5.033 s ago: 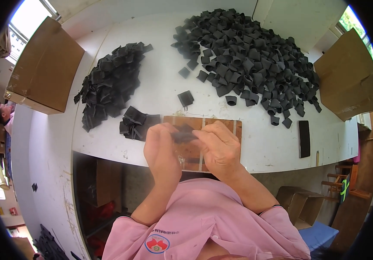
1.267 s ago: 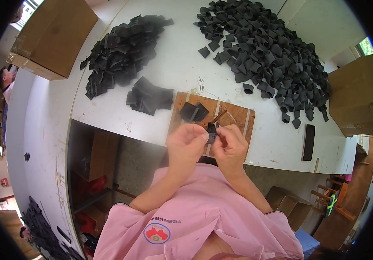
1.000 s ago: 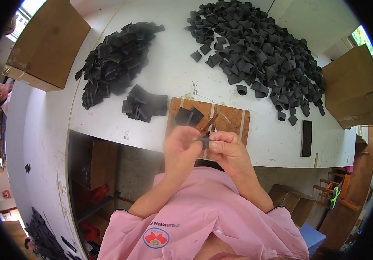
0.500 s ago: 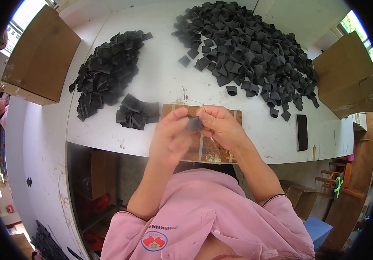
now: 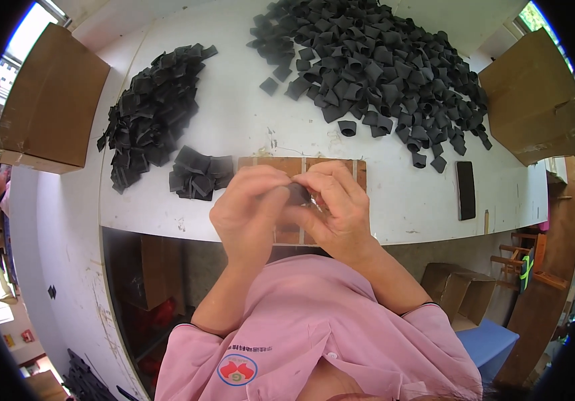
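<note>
Black pieces point(image 5: 374, 67) on a white table point(image 5: 234, 120), brown board point(image 5: 281, 164), pink shirt point(image 5: 314, 321).

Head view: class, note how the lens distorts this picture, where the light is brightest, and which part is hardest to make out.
In the head view the fisheye lens bows the white table edge and rings the frame in black; daylight burns out the window at top left; the small black piece is mostly hidden between the left hand and right hand, while the large heap of black pieces stays sharp.

I see bright, even daylight from the windows point(image 5: 33, 17) at the upper corners; the white tabletop point(image 5: 234, 127) glares slightly, shadows are soft, edges bend strongly, and the black rim vignettes everything.
</note>
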{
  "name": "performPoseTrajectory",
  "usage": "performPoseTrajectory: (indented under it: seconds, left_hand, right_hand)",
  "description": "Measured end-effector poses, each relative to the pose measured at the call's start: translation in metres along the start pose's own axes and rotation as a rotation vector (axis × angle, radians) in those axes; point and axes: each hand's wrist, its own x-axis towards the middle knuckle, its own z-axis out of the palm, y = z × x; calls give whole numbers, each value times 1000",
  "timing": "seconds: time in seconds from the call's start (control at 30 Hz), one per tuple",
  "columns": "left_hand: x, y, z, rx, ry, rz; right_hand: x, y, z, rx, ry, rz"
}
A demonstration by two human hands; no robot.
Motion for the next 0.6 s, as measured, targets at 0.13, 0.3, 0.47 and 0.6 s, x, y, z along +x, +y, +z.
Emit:
performPoseTrajectory:
  seconds: [0.13, 0.3, 0.47, 0.6]
  left_hand:
    - [-1, 7, 2, -596, 277, -300]
    - [-11, 3, -1, -769, 315, -404]
    - [-20, -4, -3, -492, 249, -307]
    - [-19, -11, -6, -384, 251, -291]
  right_hand:
    - [4, -3, 5, -73, 56, -67]
    - [10, 3, 5, -76, 54, -163]
    - [-1, 14, 9, -31, 80, -178]
    - [8, 12, 5, -112, -13, -189]
